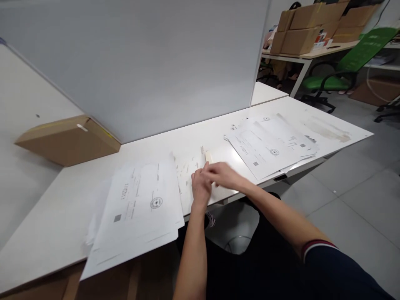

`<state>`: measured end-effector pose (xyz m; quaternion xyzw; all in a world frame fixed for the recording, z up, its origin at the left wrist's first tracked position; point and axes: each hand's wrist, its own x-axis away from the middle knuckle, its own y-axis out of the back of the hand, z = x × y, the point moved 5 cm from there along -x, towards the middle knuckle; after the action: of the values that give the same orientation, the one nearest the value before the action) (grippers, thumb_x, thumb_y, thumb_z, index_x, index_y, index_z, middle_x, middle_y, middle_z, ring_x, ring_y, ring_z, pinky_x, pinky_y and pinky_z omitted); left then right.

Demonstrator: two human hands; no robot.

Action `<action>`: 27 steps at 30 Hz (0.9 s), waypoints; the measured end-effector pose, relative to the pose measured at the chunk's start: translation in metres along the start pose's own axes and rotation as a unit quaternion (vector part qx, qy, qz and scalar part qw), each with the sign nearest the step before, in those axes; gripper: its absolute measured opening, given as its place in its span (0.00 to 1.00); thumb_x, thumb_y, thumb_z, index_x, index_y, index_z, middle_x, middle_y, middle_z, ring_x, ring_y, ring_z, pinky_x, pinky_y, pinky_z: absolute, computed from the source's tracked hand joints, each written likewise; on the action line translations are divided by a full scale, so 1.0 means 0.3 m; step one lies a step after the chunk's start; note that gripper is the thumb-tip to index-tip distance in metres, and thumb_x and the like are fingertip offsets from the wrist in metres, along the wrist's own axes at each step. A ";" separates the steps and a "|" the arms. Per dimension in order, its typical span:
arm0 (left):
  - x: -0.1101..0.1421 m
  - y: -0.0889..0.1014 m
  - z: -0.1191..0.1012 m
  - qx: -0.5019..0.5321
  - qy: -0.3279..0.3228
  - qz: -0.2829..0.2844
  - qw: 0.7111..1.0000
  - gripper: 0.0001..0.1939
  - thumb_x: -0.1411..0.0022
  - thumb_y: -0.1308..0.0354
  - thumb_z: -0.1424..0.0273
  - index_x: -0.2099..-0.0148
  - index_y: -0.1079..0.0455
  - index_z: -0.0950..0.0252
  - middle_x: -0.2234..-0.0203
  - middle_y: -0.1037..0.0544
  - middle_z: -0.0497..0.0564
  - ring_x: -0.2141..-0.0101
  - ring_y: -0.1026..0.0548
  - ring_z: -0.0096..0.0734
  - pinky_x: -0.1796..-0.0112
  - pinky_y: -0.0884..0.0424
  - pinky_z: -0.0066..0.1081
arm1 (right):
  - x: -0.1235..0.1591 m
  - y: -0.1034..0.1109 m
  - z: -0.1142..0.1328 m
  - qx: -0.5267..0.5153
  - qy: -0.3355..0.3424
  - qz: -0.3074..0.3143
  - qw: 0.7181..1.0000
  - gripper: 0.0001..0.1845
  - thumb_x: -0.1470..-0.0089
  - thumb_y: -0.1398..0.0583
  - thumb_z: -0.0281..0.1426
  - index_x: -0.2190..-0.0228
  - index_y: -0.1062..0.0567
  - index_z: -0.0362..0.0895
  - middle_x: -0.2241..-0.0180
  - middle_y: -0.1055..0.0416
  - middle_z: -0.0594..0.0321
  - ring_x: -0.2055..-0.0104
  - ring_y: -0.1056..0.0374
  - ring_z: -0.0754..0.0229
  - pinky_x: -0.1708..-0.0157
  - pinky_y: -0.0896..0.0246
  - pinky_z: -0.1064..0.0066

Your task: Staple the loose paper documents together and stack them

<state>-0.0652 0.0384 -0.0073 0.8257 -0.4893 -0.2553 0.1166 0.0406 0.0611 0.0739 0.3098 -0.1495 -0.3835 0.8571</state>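
My left hand (200,187) is closed at the front part of the white desk, its fingers curled at the near end of a small pale beige bar (208,156). My right hand (224,175) reaches across from the right with bent fingers that meet the left hand's. It is slightly blurred, and whatever lies between its fingertips is hidden. To the left is a stack of printed sheets (140,204) with a round stamp, overhanging the desk's front edge. Another spread of printed sheets (265,146) lies to the right of my hands.
A tall grey-white panel (162,66) stands along the back of the desk (75,187). A cardboard box (71,141) leans at the left. Grey smudges mark the desktop around my hands. Beyond are a green chair (359,62) and stacked cartons (296,39) on another table.
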 end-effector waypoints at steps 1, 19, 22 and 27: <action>0.001 -0.008 -0.008 -0.034 -0.020 0.016 0.999 0.22 0.41 0.53 0.74 0.45 0.33 0.60 0.64 0.28 0.56 0.59 0.33 0.43 0.51 0.39 0.46 | 0.030 0.083 -0.071 0.064 -0.043 -0.091 0.993 0.16 0.40 0.49 0.38 0.67 0.26 0.40 0.70 0.26 0.58 0.66 0.33 0.58 0.62 0.39 0.64; 0.040 -0.004 -0.058 -0.078 -0.077 -0.024 0.994 0.18 0.38 0.53 0.70 0.49 0.31 0.64 0.60 0.24 0.56 0.57 0.28 0.37 0.53 0.34 0.38 | 0.182 0.321 -0.406 0.294 -0.216 -0.174 0.915 0.17 0.40 0.54 0.31 0.69 0.28 0.41 0.72 0.27 0.55 0.70 0.33 0.57 0.72 0.48 0.70; 0.051 -0.061 -0.067 0.074 0.046 0.032 0.996 0.18 0.40 0.48 0.62 0.51 0.30 0.65 0.64 0.22 0.55 0.65 0.24 0.33 0.60 0.29 0.36 | 0.215 0.322 -0.391 0.202 -0.179 -0.220 0.937 0.16 0.41 0.53 0.34 0.72 0.28 0.44 0.74 0.28 0.60 0.72 0.34 0.59 0.73 0.49 0.72; 0.025 -0.211 -0.116 0.335 0.236 0.140 0.901 0.25 0.47 0.40 0.56 0.54 0.31 0.70 0.63 0.23 0.60 0.72 0.24 0.28 0.65 0.26 0.34 | 0.244 0.207 -0.322 0.246 -0.147 -0.201 0.937 0.15 0.40 0.52 0.32 0.71 0.28 0.42 0.72 0.27 0.56 0.69 0.32 0.58 0.70 0.47 0.71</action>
<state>0.0038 0.0611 -0.0084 0.7753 -0.6144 0.1449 -0.0202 0.1719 0.0784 0.0417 0.4751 -0.2982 -0.5399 0.6275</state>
